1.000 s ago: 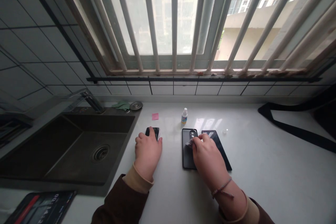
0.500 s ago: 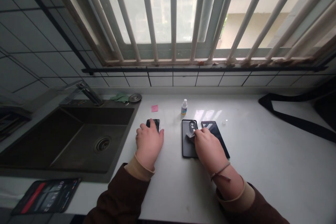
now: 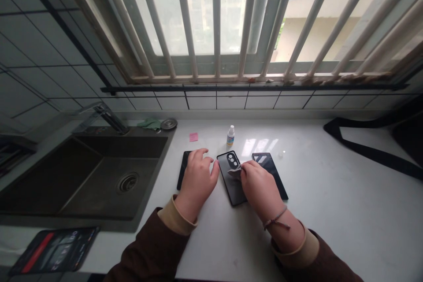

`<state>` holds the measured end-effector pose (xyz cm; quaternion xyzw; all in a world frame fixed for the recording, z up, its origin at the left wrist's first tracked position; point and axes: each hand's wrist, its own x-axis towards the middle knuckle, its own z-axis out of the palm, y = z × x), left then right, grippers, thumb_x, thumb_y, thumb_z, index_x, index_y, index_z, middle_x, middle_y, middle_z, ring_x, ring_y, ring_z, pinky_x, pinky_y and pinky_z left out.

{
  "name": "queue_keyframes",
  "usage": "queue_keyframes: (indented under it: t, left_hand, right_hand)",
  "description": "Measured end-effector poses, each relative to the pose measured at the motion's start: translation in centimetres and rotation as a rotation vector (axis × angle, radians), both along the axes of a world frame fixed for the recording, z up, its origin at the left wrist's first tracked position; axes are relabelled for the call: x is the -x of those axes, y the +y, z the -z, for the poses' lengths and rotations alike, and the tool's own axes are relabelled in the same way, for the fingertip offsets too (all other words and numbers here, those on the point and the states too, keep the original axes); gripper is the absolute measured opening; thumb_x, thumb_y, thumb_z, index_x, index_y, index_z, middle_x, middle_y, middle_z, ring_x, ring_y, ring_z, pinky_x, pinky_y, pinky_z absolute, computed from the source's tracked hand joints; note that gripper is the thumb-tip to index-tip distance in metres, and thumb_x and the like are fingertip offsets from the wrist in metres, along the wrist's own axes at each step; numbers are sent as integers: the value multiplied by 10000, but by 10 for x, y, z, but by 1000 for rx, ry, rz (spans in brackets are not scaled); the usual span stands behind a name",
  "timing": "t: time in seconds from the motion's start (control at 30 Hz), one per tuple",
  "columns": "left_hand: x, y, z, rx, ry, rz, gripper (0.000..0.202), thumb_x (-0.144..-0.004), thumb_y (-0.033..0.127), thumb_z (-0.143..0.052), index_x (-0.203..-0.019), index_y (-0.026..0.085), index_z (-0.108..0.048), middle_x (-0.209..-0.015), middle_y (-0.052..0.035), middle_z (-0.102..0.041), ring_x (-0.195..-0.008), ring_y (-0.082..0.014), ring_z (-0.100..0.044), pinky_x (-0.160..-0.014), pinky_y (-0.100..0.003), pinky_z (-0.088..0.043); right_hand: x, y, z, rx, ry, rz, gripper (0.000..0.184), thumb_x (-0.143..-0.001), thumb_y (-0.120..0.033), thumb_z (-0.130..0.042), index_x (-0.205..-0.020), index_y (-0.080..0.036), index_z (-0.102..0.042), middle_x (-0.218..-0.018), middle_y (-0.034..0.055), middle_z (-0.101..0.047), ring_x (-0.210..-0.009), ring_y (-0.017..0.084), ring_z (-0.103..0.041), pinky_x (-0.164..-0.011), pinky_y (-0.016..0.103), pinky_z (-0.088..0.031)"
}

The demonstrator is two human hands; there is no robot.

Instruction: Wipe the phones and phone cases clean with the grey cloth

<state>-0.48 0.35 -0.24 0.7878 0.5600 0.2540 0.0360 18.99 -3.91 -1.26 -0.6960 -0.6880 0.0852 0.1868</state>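
Right hand: the right hand sits just right of the middle phone, its fingertips pinching a crumpled grey cloth and pressing it against the phone's back, below the camera bump.
Left hand: the left hand lies over a dark phone, fingers curved and slightly spread, not pinching anything. Its thumb is at the middle phone's left edge; whether they touch, I cannot tell.
Middle phone: a black phone in a case lies flat and slightly tilted between the hands, back up, with its camera bump toward the window.
Right phone: a black phone lies just right of the middle phone, partly under the right hand.
Wrists: a braided bracelet circles the right wrist; brown sleeves end in tan cuffs.
Counter: a small dropper bottle stands on the white countertop beyond the phones, near a pink sticky note.
Left side: a steel faucet, a green cloth and a dark sink lie beyond the left hand.
Far right: a black strap lies on the counter.
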Motion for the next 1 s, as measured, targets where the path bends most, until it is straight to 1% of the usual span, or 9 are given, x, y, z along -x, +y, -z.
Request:
queue_keyframes:
  t: [0.17, 0.27, 0.4, 0.5, 0.6, 0.7, 0.8, 0.9, 1.0]
  left_hand:
    - [-4, -3, 9, 53, -355, 5, 440, -1041, 349, -561, -1440, 167, -575, -1422, -170, -590, -1325, -287, -586, -1168, -463, -487]
    - [-5, 1, 15, 156, -696, -8, 551, -1021, 390, -605, -1505, 185, -441, -1538, -199, -516, -1418, -272, -559, -1176, -448, -492]
    - [-10, 3, 12, 494, -1178, -21, 568, -1008, 399, -631, -1494, 191, -423, -1429, -190, -644, -1304, -263, -669, -1087, -426, -553]
    - [-16, -3, 2, 750, -1496, 121, 517, -994, 440, -682, -1415, 163, -566, -1288, -153, -741, -1178, -275, -732, -1048, -419, -575]
    - [-19, -9, -6, 1058, -1714, 239, 546, -1040, 533, -593, -1367, 102, -661, -1232, -179, -774, -1198, -323, -732, -1089, -456, -555]
    - [-15, -8, -11, 1257, -1866, 238, 606, -1102, 550, -435, -1400, 74, -662, -1236, -204, -781, -1179, -342, -747, -1113, -490, -535]
    - [-9, -3, -15, 1223, -1957, 169, 581, -1127, 494, -374, -1391, 67, -668, -1173, -195, -804, -1063, -321, -788, -1079, -476, -553]
    - [-8, 0, -18, 1204, -1985, 133, 594, -1128, 485, -363, -1346, 39, -687, -1121, -200, -813, -1055, -328, -790, -1083, -470, -549]
    - [-11, -1, -19, 1197, -1961, 112, 619, -1122, 518, -356, -1272, 39, -718, -1092, -208, -812, -1053, -334, -786, -1063, -473, -564]
  right_hand:
    - [3, -1, -8, -129, 243, -36, 233, -1045, -148, -539, -1027, -182, -769, -1116, 80, -784, -969, 220, -746, -854, 304, -533]
    - [2, -2, -13, -147, 410, -66, 220, -1024, -159, -554, -1004, -189, -771, -1071, 73, -793, -947, 217, -747, -867, 315, -544]
    - [1, -2, -18, -151, 564, -56, 217, -1024, -224, -572, -986, -194, -783, -1029, 74, -798, -912, 226, -741, -821, 332, -551]
    - [2, -2, -18, -145, 677, -69, 246, -1036, -281, -573, -987, -195, -798, -1009, 79, -799, -869, 223, -734, -776, 335, -566]
    - [4, -1, -17, -60, 875, -130, 260, -1028, -368, -622, -1042, -195, -815, -1130, 103, -800, -934, 240, -749, -798, 352, -610]
    - [6, 1, -15, 137, 1257, -153, 344, -975, -491, -721, -1118, -192, -810, -1191, 115, -795, -983, 247, -759, -856, 372, -640]
    - [6, 3, -16, 291, 1619, -54, 373, -896, -489, -826, -1116, -189, -804, -1106, 100, -812, -958, 222, -762, -861, 342, -650]
    - [5, 4, -18, 359, 1802, 51, 351, -864, -451, -869, -1089, -190, -799, -1092, 93, -814, -929, 195, -770, -792, 278, -658]
    - [2, 5, -21, 391, 1864, 48, 351, -868, -423, -875, -1108, -180, -796, -1103, 85, -814, -878, 158, -773, -771, 237, -656]
